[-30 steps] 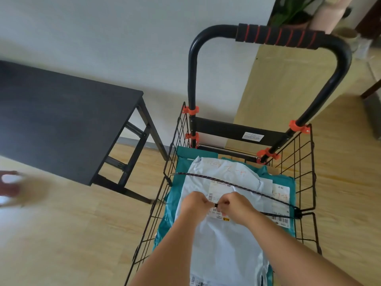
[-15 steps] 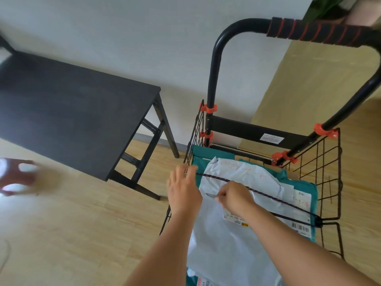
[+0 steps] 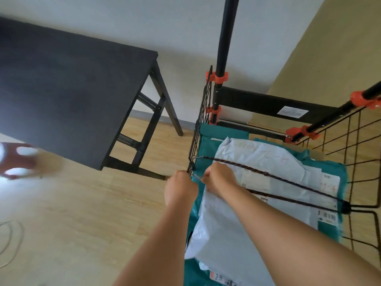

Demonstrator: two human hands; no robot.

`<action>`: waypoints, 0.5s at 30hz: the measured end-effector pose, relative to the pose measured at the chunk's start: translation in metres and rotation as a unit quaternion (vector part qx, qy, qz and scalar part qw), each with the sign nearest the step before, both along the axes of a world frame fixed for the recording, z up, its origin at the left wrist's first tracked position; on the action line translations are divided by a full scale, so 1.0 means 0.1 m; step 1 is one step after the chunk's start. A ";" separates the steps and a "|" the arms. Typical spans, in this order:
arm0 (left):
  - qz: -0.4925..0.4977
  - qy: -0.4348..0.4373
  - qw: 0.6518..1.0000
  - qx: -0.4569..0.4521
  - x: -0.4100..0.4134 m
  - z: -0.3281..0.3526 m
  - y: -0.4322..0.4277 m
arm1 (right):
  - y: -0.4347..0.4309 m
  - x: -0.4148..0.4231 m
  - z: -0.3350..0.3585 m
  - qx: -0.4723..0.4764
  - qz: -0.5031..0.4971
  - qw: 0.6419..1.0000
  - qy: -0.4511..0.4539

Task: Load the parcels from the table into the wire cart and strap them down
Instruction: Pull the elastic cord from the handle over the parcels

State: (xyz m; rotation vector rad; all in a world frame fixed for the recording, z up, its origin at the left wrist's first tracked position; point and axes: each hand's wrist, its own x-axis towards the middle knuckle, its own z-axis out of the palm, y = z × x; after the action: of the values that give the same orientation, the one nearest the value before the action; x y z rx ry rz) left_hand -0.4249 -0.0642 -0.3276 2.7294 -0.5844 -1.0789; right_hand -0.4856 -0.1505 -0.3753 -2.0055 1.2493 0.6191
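Observation:
A black wire cart (image 3: 359, 141) with orange clips holds a white poly parcel (image 3: 247, 203) lying on teal parcels (image 3: 208, 137). A dark elastic cord (image 3: 268, 174) runs in two strands across the parcels from the cart's right wall; one strand is hooked on the left wall. My right hand (image 3: 219, 179) pinches the cord's second end with its metal hook just inside the left rim. My left hand (image 3: 180, 188) grips the cart's left rim beside that hook. The black table (image 3: 68, 89) stands to the left, its top bare in view.
A blurred red and white object (image 3: 16, 161) sits on the wooden floor at the far left. A thin wire loop (image 3: 10, 240) lies on the floor lower left. A pale wooden panel (image 3: 329, 48) rises behind the cart.
Both hands have moved from the middle of the parcels to the cart's left rim, pulling the cord's free end with them. The camera has shifted so the cart sits further right.

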 end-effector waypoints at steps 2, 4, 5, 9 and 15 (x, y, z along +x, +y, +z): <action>-0.003 -0.004 1.000 -0.002 0.00 -0.01 0.00 | -0.01 0.02 -0.08 0.003 0.007 1.000 0.013; -0.003 -0.008 1.000 -0.006 -0.01 -0.01 -0.02 | 0.00 0.06 -0.13 -0.004 0.017 1.000 0.014; 0.001 -0.009 1.000 -0.005 -0.02 -0.01 -0.02 | 0.01 0.08 -0.14 -0.008 0.021 1.000 0.007; -0.009 -0.013 1.000 0.014 -0.01 0.02 -0.04 | 0.07 0.17 -0.13 -0.002 0.033 0.999 -0.014; -0.005 -0.002 1.000 -0.001 -0.01 0.00 -0.02 | 0.14 0.13 -0.09 -0.004 0.018 1.000 -0.007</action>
State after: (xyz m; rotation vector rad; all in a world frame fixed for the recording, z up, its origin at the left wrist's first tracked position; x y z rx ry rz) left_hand -0.4256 -0.0662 -0.3274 2.7304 -0.6014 -1.0751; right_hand -0.4727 -0.1367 -0.3838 -2.0383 1.2119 0.6173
